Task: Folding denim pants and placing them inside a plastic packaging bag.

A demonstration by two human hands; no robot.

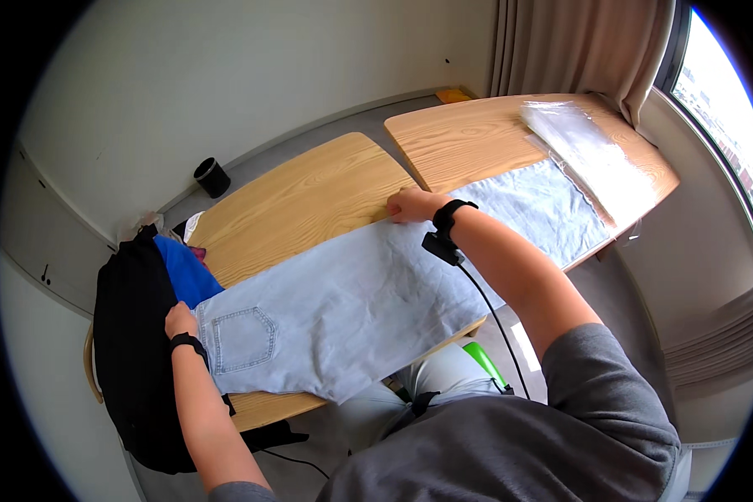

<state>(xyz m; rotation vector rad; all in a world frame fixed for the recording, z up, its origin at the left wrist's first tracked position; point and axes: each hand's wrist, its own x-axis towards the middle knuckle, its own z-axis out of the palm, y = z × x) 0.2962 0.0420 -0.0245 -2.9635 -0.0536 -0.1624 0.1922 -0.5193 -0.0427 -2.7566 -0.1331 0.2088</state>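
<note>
A pair of light blue jeans (pixel 343 293), folded lengthwise, lies flat across two wooden tables. Its back pocket (pixel 243 339) faces up at the left end, and the legs stretch away to the right. My left hand (pixel 181 320) is closed on the waistband at that left end. Farther along, my right hand (pixel 412 205) has its fingers bent down and closed on the jeans' far edge, close to where the tables meet. Soft wrinkles run through the middle of the cloth.
Dark and blue clothes (pixel 134 335) are heaped at the left end of the near table (pixel 309 192). Clear plastic bags (pixel 590 151) lie on the far table (pixel 452 134). A black bin (pixel 212 177) stands by the wall. A cable (pixel 498 322) hangs from my right wrist.
</note>
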